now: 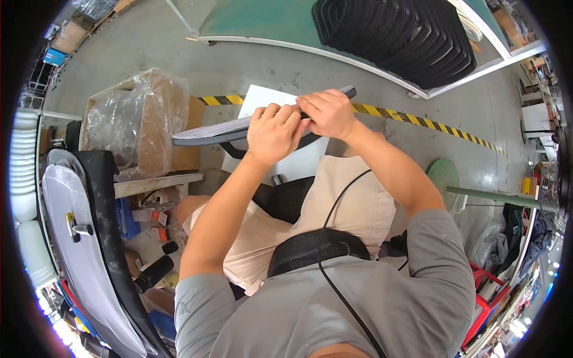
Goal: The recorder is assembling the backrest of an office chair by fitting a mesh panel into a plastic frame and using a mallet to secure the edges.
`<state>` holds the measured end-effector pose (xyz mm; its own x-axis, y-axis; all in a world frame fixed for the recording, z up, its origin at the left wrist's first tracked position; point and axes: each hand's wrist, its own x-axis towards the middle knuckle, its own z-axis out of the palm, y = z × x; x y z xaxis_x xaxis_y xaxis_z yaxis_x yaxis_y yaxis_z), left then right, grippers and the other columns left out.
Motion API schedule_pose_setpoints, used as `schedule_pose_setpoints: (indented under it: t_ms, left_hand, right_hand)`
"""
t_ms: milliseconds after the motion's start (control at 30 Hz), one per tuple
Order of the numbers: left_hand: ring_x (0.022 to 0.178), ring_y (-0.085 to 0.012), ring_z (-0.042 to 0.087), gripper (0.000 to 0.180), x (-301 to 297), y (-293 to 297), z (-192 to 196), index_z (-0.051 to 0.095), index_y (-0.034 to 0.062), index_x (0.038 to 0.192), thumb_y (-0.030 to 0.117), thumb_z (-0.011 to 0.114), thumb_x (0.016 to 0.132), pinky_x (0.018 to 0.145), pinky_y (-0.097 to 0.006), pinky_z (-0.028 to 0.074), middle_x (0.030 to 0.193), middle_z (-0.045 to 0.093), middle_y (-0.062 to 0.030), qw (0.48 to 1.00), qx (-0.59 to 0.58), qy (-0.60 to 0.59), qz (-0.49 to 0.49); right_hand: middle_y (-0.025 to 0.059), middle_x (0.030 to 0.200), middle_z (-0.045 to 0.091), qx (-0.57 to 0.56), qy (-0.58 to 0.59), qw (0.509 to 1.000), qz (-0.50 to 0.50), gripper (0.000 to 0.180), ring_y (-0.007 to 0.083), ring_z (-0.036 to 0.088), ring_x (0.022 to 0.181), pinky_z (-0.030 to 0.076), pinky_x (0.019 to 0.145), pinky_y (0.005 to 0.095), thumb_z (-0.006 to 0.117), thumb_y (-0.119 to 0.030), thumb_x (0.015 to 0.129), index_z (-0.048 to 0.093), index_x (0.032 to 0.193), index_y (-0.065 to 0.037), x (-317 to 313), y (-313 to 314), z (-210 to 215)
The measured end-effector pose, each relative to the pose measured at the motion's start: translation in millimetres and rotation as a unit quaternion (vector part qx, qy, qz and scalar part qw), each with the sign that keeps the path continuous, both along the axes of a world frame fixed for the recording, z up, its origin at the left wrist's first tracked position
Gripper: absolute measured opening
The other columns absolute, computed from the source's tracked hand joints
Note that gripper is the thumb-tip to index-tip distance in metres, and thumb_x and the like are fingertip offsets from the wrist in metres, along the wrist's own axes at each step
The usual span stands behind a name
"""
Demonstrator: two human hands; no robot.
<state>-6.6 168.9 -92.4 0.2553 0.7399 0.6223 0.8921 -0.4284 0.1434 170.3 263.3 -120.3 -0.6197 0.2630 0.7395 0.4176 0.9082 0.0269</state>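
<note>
In front of me a long flat panel with a dark rim and grey striped fabric (209, 131) is held edge-on; it looks like a chair backrest. My left hand (271, 134) is closed over its near edge around the middle. Right beside it, my right hand (328, 113) has its fingers curled on the same edge, the two hands touching or nearly so. What the fingertips press on is hidden behind the knuckles. A black curved bar (233, 150) shows under the panel. Below lies a white board (256, 98), partly covered by the panel and my arms.
At left, another grey-covered backrest (77, 203) carries a small brass-and-black tool (73, 227). A plastic-wrapped cardboard box (161, 128) stands beyond it. Several black frames (394, 39) are stacked on a green-topped table (256, 24). A yellow-black floor stripe (418, 119) runs across.
</note>
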Motion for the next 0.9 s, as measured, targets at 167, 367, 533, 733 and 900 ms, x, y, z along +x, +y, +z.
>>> schedule_pose_setpoints:
  t_ms: [167,367,533,733,900]
  left_hand:
    - [0.083,-0.0277,0.068,0.019,-40,-7,16,0.076,0.0146,0.087,0.032,0.070,0.092,0.073,-0.044,0.051,0.085,0.071,-0.0031,0.958,-0.239,-0.094,0.124]
    - [0.079,-0.0300,0.066,0.018,-46,-9,21,0.074,0.0098,0.086,0.026,0.071,0.091,0.070,-0.043,0.051,0.082,0.070,-0.0074,0.954,-0.243,-0.164,0.061]
    - [0.078,-0.0299,0.065,0.012,-49,-9,29,0.074,0.0092,0.085,0.021,0.072,0.087,0.069,-0.043,0.050,0.080,0.068,-0.0057,0.932,-0.298,-0.204,0.037]
    - [0.075,-0.0263,0.063,0.011,-57,-4,13,0.072,0.0099,0.091,0.015,0.071,0.082,0.066,-0.039,0.048,0.080,0.065,-0.0040,0.989,-0.118,-0.070,-0.054]
    - [0.087,-0.0278,0.065,0.033,-59,-10,27,0.067,0.0075,0.113,0.013,0.072,0.081,0.072,-0.038,0.050,0.098,0.067,-0.0064,0.989,-0.130,0.015,-0.074]
  right_hand:
    - [0.0036,0.093,0.074,-0.166,-0.091,0.982,-0.012,0.044,0.0225,0.071,0.092,0.051,0.082,0.0404,0.075,-0.051,0.082,0.073,0.101,-0.011,4,-10,22]
    - [0.0083,0.094,0.074,-0.272,-0.181,0.945,-0.007,0.037,0.0320,0.071,0.087,0.054,0.078,0.0440,0.079,-0.040,0.082,0.068,0.096,-0.008,-42,-37,30]
    - [0.0031,0.092,0.075,-0.147,-0.059,0.987,0.028,0.040,0.0208,0.073,0.084,0.055,0.075,0.0357,0.077,-0.045,0.080,0.070,0.095,-0.009,-38,-33,15]
    - [0.0005,0.095,0.074,-0.021,-0.006,0.999,0.042,0.038,0.0164,0.072,0.085,0.053,0.075,0.0311,0.078,-0.039,0.078,0.072,0.101,-0.009,-40,-19,5]
    - [0.0012,0.101,0.074,-0.026,-0.033,0.997,0.060,0.047,0.0174,0.071,0.089,0.052,0.078,0.0315,0.079,-0.039,0.076,0.072,0.111,-0.009,-26,-6,3]
